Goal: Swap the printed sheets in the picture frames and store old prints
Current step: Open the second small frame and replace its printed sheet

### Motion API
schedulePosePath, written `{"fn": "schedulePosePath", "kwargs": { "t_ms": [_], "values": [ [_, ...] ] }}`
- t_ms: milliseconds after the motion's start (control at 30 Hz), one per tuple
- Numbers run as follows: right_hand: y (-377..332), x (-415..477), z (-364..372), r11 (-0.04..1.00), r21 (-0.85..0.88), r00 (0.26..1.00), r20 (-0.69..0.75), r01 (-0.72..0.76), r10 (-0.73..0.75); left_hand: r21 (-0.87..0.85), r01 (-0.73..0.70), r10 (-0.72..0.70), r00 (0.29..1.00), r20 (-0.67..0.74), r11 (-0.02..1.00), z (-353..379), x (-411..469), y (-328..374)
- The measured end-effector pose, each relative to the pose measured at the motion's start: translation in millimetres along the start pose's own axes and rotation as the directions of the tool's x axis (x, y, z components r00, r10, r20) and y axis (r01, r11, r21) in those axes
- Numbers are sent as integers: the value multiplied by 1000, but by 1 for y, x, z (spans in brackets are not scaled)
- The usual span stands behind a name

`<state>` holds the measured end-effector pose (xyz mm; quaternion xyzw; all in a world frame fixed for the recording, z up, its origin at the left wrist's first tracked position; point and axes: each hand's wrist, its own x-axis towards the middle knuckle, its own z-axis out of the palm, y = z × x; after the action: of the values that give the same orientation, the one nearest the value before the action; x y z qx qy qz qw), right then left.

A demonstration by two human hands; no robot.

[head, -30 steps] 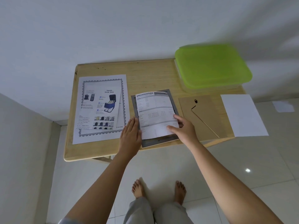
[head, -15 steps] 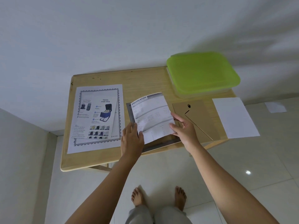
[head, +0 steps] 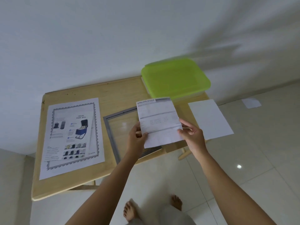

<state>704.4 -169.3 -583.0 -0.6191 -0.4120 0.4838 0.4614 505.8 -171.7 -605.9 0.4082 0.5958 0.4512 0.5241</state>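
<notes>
The specification print (head: pixel 158 120) is lifted above the table, held by both hands. My left hand (head: pixel 136 140) pinches its left edge and my right hand (head: pixel 192 137) pinches its right edge. Below it lies the grey picture frame (head: pixel 112 133) face down with bare glass showing, its right part hidden by the sheet. A shoe-bag print (head: pixel 73 135) rests on a larger bordered sheet at the left of the wooden table (head: pixel 113 93). The frame's backing board is hidden behind the held print.
A green-lidded plastic box (head: pixel 175 78) sits at the table's back right corner. A blank white sheet (head: pixel 210 119) overhangs the table's right edge. Another scrap of paper (head: pixel 251 102) lies on the tiled floor. My bare feet stand below the table's front edge.
The specification print went from lying in the frame to being held in the air by both hands, shifted right. The frame's glass is now uncovered.
</notes>
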Motion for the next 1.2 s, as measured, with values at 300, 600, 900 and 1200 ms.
{"fn": "schedulePosePath", "kwargs": {
  "t_ms": [300, 600, 900, 1200],
  "values": [
    [33, 26, -124, 965, -219, 975, -197, -143, 100, 91, 74, -89, 980, 177, 993, 122, 12, -7],
    [28, 96, -222, 943, -315, 983, -176, -106, 51, 113, 113, -129, 981, 144, 987, 238, 45, 1],
    [46, 140, -239, 849, -525, 998, 6, -55, 69, 393, 145, -148, 989, -23, 908, 271, 46, -16],
    [57, 145, -238, 800, -600, 996, 75, 5, 51, 552, 84, -67, 996, -51, 830, 275, 40, -14]
  ]
}}
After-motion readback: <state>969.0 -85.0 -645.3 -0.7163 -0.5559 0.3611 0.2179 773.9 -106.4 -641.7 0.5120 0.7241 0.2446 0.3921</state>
